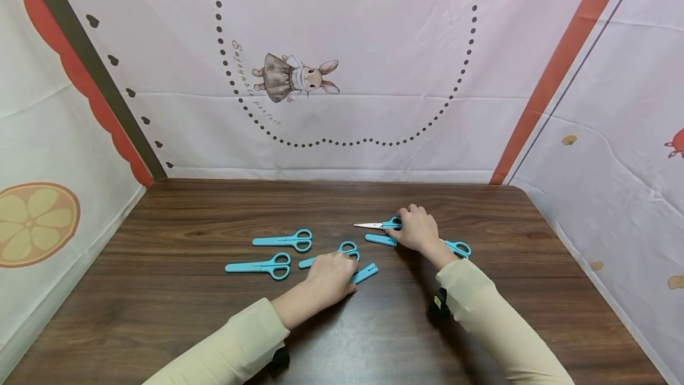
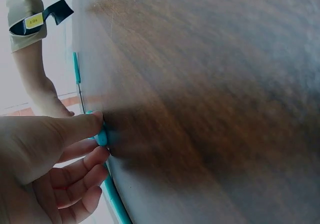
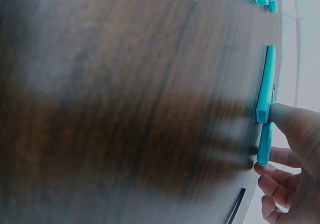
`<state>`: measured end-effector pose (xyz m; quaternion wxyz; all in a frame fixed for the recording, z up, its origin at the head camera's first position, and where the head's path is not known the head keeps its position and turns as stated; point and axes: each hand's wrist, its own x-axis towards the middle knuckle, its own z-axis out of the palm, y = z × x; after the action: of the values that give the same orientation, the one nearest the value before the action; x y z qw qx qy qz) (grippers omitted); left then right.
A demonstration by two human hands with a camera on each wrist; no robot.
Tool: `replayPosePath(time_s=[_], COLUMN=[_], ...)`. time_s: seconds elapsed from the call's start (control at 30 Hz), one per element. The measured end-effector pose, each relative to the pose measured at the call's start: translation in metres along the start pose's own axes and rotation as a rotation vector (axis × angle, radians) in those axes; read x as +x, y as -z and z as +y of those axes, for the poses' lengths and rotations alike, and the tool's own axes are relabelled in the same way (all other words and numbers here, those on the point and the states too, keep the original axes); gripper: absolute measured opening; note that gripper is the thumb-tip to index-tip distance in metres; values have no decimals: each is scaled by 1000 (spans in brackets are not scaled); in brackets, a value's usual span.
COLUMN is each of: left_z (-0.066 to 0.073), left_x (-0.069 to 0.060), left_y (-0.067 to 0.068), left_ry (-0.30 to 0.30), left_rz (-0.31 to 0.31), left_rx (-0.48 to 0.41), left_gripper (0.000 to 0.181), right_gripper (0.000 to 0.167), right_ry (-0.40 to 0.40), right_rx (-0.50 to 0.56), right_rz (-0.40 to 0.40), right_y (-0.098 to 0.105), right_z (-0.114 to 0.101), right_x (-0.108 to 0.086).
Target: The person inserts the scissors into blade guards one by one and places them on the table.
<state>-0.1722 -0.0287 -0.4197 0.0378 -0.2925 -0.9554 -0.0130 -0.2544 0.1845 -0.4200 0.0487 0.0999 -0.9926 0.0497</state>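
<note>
Left hand (image 1: pixel 331 278), bare: pinching a loose, light-blue plastic blade cover (image 1: pixel 366 273) between thumb and fingers; the slotted end is jutting out to the right of the hand.

Right hand (image 1: pixel 418 232), bare: gripping a pair of unsheathed metal scissors with light-blue plastic handles (image 1: pixel 386 225); the fingers are closing about the handles, and the bare blades are pointing left, out past the hand.

Step in hand, by judgement: one hand is managing a cover, the other unsheathed scissors; whether the pieces are being parted or matched, one cannot tell. The next move would seem to be calling for a steady hold on the handles, with fingers clear of the tip.

Positions, by hand:
- Second light-blue plastic cover (image 1: pixel 380 240): lying beside the right thumb, nearer the person than the blades.
- Outlying scissors with light-blue loops (image 1: pixel 458 248): resting right of the right hand, its wrist hiding most of the blade end.
- Sheathed light-blue scissors (image 1: pixel 348 248): lying just beyond the left hand, which is partly covering them.
- Two further sheathed pairs, far (image 1: pixel 283 241) and near (image 1: pixel 259 267): lying left of the left hand, apart.
</note>
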Motion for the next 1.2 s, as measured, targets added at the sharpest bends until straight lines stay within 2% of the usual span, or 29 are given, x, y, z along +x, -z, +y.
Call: replayPosePath(time_s=[0.27,0.77,1.07,1.2], left_z=[0,-6,-10,-13], left_x=[0,-2,-2,-3], left_y=[1,8,8,7], left_ry=[-21,-36,-36,-34], left_rz=[16,-13,-5,1], left_rx=[5,1,-16,-14], left_gripper=[28,16,25,22], right_gripper=[49,51,51,50], right_ry=[2,-20,-21,-20], right_rx=[2,45,56,60], right_rz=[10,15,39,60], right_y=[0,-1,-1,-1], right_z=[0,3,3,4], right_x=[1,1,-1,-2])
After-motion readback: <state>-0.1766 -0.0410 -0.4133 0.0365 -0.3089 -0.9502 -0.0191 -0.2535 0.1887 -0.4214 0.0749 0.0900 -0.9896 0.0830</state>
